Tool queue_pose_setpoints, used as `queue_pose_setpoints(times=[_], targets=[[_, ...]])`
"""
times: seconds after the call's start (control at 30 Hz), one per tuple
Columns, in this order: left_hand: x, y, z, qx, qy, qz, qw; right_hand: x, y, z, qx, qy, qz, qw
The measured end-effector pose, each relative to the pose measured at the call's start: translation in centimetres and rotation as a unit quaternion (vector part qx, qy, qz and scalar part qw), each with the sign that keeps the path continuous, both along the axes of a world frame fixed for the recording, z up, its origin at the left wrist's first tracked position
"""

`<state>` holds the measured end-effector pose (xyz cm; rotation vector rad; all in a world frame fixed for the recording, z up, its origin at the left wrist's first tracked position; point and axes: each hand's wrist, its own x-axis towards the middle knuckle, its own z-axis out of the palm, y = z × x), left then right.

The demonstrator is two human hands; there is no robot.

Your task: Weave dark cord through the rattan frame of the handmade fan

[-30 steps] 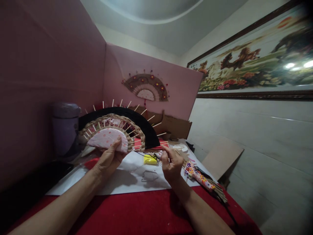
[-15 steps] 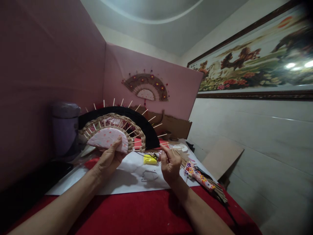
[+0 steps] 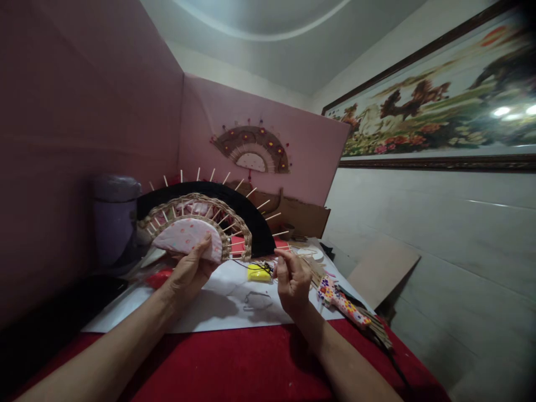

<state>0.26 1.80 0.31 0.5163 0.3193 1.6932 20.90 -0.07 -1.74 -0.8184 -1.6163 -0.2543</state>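
A half-round woven fan (image 3: 262,231) is held up over the table, with a wide black band, a braided straw-coloured rim and thin sticks poking past its outer edge. My left hand (image 3: 195,268) grips it by the pale pink dotted centre (image 3: 188,234), thumb in front and the other fingers behind. At the black band's lower right end, my right hand (image 3: 293,276) is closed, its fingertips at the band's edge. Thin black cord (image 3: 262,268) runs from below the fan to this hand, where the fingers hide its end.
A yellow packet (image 3: 258,273) and a pair of glasses (image 3: 256,301) lie on white paper over a red cloth (image 3: 234,357). Right of them is a flower-patterned wrapped bundle (image 3: 343,304). A purple flask (image 3: 115,229) stands left. Another fan (image 3: 253,146) hangs on the pink board.
The whole view has shifted slightly, with the fan and both hands appearing a little further right. Both hands keep the same hold.
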Motion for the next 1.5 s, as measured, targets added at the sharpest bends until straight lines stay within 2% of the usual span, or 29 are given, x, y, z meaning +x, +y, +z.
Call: queue_pose_setpoints(times=[0.17, 0.33, 0.5, 0.67, 0.77, 0.87, 1.0, 1.1, 1.17, 1.23, 1.3, 1.4, 1.5], targets=[[0.1, -0.2, 0.1, -0.014, 0.011, 0.004, 1.000, -0.1, -0.2, -0.2, -0.028, -0.044, 0.080, 0.995], [0.1, -0.2, 0.0, -0.006, 0.016, 0.003, 1.000, -0.1, 0.0, -0.3, -0.055, -0.108, 0.102, 0.987], [0.5, -0.2, -0.1, -0.009, 0.005, -0.036, 0.999, -0.5, 0.0, -0.2, -0.113, -0.159, 0.133, 0.972], [2.3, -0.5, 0.3, -0.018, -0.001, -0.111, 0.994, -1.5, -0.1, -0.1, -0.158, -0.096, 0.136, 0.973], [4.1, -1.0, 0.6, -0.025, 0.005, -0.149, 0.989, -2.2, 0.2, -0.2, -0.184, -0.026, 0.198, 0.962], [6.3, -1.6, 0.5, -0.023, 0.039, -0.169, 0.985, -2.9, 0.7, -0.3, -0.250, 0.104, 0.289, 0.918], [8.3, -1.9, -0.6, -0.029, 0.101, -0.177, 0.979, -3.2, 1.4, -0.1, -0.312, 0.312, 0.345, 0.828], [8.4, -2.0, -1.3, -0.005, 0.155, -0.205, 0.966, -2.8, 2.1, 0.1, -0.332, 0.421, 0.396, 0.746], [7.9, -2.1, -1.5, 0.006, 0.173, -0.208, 0.963, -2.3, 2.5, 0.3, -0.344, 0.455, 0.416, 0.708], [7.2, -2.1, -1.4, 0.018, 0.188, -0.203, 0.961, -1.8, 2.8, 0.6, -0.351, 0.474, 0.419, 0.691], [6.5, -2.0, -1.2, 0.031, 0.217, -0.198, 0.955, -1.5, 2.8, 1.0, -0.342, 0.490, 0.413, 0.687], [6.2, -1.8, -1.0, 0.030, 0.230, -0.177, 0.957, -1.6, 2.3, 1.2, -0.328, 0.479, 0.422, 0.696], [6.8, -1.8, -1.1, 0.019, 0.190, -0.187, 0.964, -2.3, 1.5, 0.6, -0.344, 0.421, 0.451, 0.708]])
